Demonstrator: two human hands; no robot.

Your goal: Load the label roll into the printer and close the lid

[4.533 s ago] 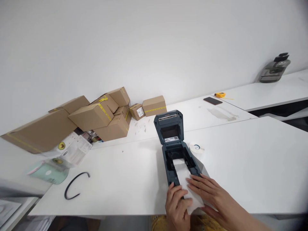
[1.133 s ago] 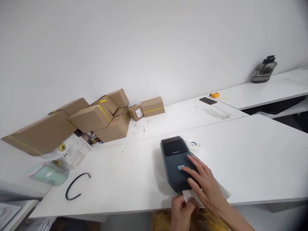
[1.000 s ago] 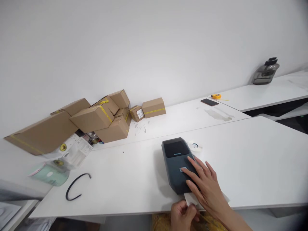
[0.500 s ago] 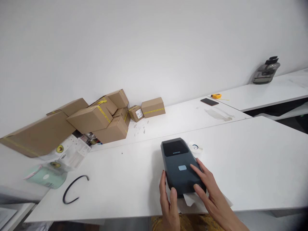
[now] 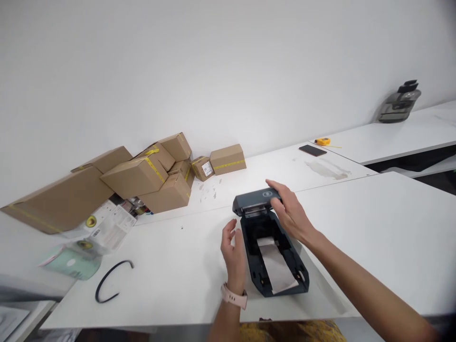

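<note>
A dark blue-grey label printer (image 5: pixel 249 266) lies on the white table with its lid (image 5: pixel 258 198) swung up at the far end. Inside its body is a strip of white paper (image 5: pixel 277 266). My right hand (image 5: pixel 290 211) grips the right end of the raised lid, fingers behind and thumb in front. Beside the printer's left wall, my left hand (image 5: pixel 233 251) is raised with loosely bent fingers apart and nothing in them. Whether it touches the wall I cannot tell. A white sheet (image 5: pixel 326 285) shows under and to the right of the printer.
Cardboard boxes (image 5: pixel 135 178) are piled at the back left, beside clear packaging and a mint-green pouch (image 5: pixel 78 261). A black curved strip (image 5: pixel 101 280) lies front left. At the back right are a phone (image 5: pixel 312 150), a yellow tape measure (image 5: pixel 323 141) and a dark bottle (image 5: pixel 399 104).
The printer's lid has gone from closed to raised, showing the inside and the paper. My right hand moved up onto the lid; my left hand moved forward along the left side.
</note>
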